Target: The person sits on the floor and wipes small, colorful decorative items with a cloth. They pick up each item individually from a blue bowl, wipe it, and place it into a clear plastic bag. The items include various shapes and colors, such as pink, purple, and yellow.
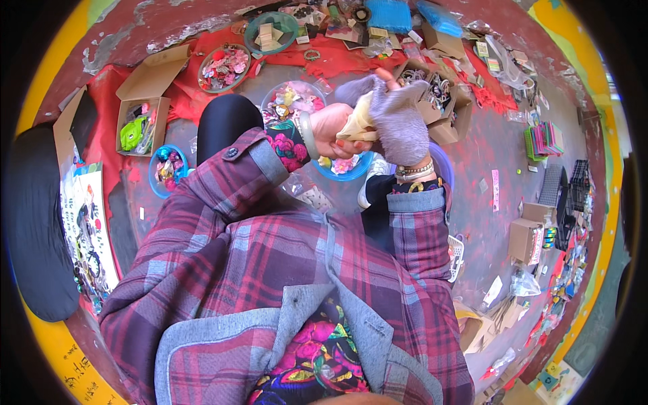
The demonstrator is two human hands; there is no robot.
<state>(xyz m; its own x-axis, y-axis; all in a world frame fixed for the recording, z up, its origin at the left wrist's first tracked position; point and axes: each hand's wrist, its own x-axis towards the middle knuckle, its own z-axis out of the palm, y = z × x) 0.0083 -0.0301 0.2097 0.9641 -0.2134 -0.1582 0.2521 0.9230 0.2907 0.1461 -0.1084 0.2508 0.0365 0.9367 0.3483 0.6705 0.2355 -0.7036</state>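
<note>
Slightly right of centre, a fuzzy grey glove-like piece [399, 125] covers most of my right hand [387, 79]. Stretched fingertips poke out at its top between two grey lobes. Beads and a bracelet circle that wrist. My left hand [329, 129] is closed on the cream fabric part [359, 120] of the same piece, at the side facing it. Below both hands stands a blue basin [344, 173] with pink and yellow pieces in it. Behind my left hand is a clear basin [266, 101] of pink and white ornaments.
Left, an open cardboard box [164, 128] holds a green item, and a small blue basin [159, 187] holds shiny pieces. Beyond are a tray of pink flowers [226, 67] and a green basin [268, 19]. At right are cardboard boxes [462, 111], a purple basin [443, 164] and coloured baskets [544, 140].
</note>
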